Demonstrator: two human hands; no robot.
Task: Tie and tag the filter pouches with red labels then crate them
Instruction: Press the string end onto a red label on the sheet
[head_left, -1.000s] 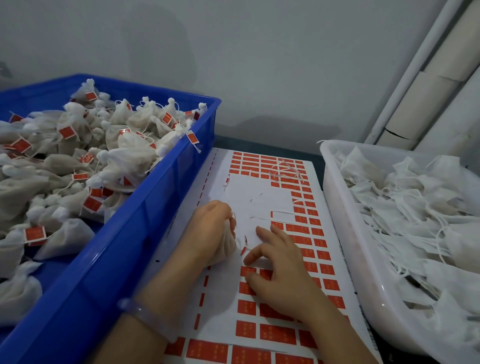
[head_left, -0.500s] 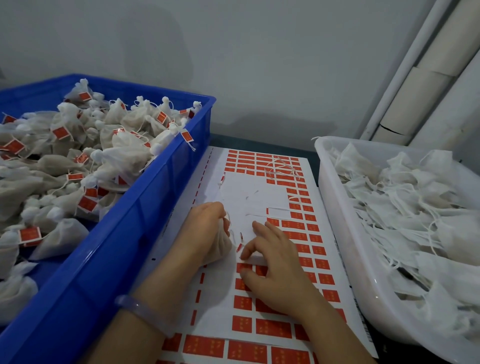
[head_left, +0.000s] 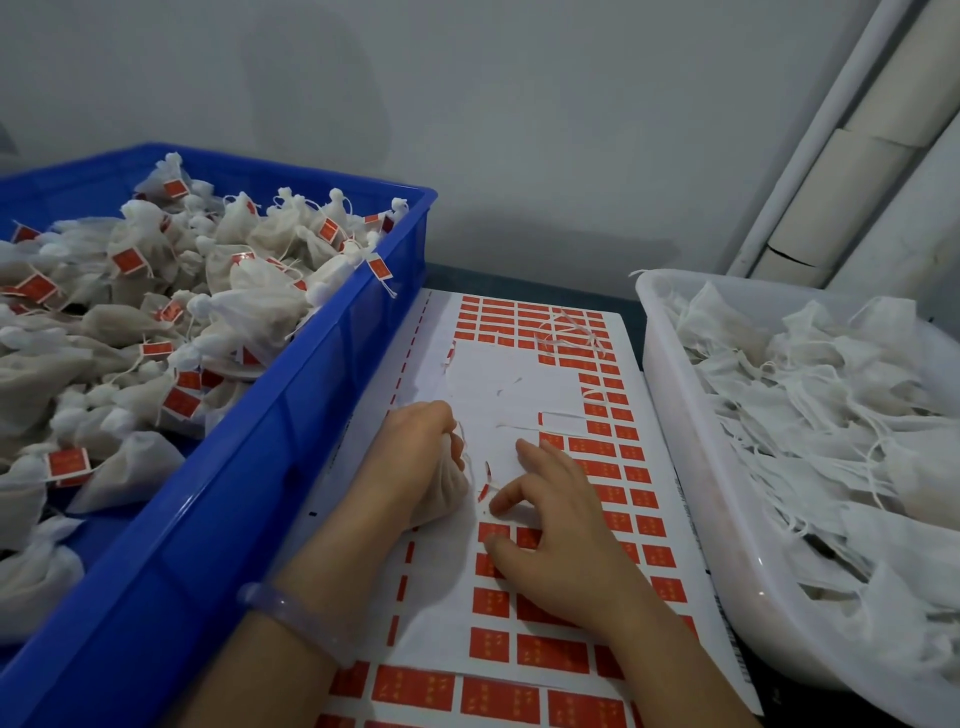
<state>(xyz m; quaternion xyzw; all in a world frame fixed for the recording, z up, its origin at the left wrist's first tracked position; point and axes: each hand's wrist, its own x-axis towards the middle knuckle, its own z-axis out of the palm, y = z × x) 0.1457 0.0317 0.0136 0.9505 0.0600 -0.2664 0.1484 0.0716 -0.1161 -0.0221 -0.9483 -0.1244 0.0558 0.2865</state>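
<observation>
The blue crate (head_left: 291, 415) is heaped with tied pouches (head_left: 249, 306), soft gauzy bundles with knotted necks and small red tags on strings. The white bin (head_left: 675, 415) at right holds many untied pouches (head_left: 779, 395), limp and flat with loose strings, so much work likely remains. One plump pouch (head_left: 449, 486) sits on the glossy sheet (head_left: 509, 384) in the left hand (head_left: 415, 452), whose grip curls round it. The right hand (head_left: 561, 525) has its grip spread, fingertips on the sheet beside a half-lifted label (head_left: 484, 489).
</observation>
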